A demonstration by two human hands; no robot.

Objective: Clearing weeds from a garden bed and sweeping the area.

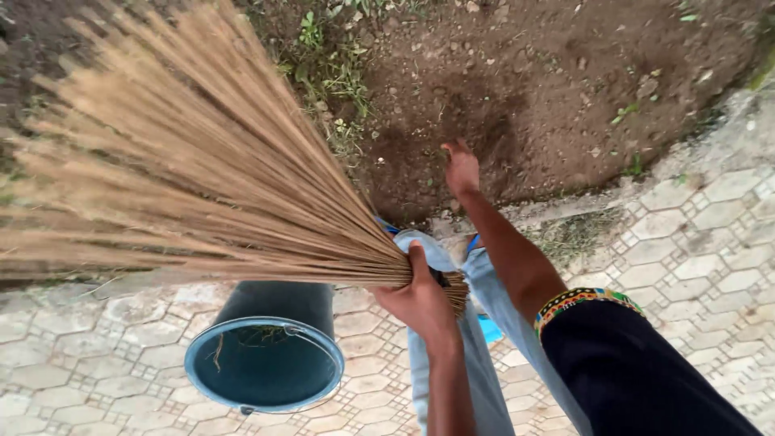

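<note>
Head view, looking down. The left hand (420, 303) grips the bound end of a broom (202, 178) made of thin, straw-coloured stalks with no separate handle. The fingers wrap around the bundle and press together on it, thumb on top. The stalks fan out wide up and to the left of that hand, over the paving (710, 258) and the bare soil (549, 89); the tips are blurred.

Handling judgement: the broom looks light and dry. The single stalks are probably springy and brittle, stiff only where packed tight. The bound end, where the hand sits, appears the sound place to hold; further out the stalks would splay and slip.

The right hand (462, 168) reaches out beyond the broom's bound end, over the soil, holding nothing; fingers loosely extended, exact spread hard to tell. A beaded band (583, 301) edges its dark sleeve.

Below the broom's stalks stands a blue bucket (266, 355) with a few plant scraps inside.
</note>
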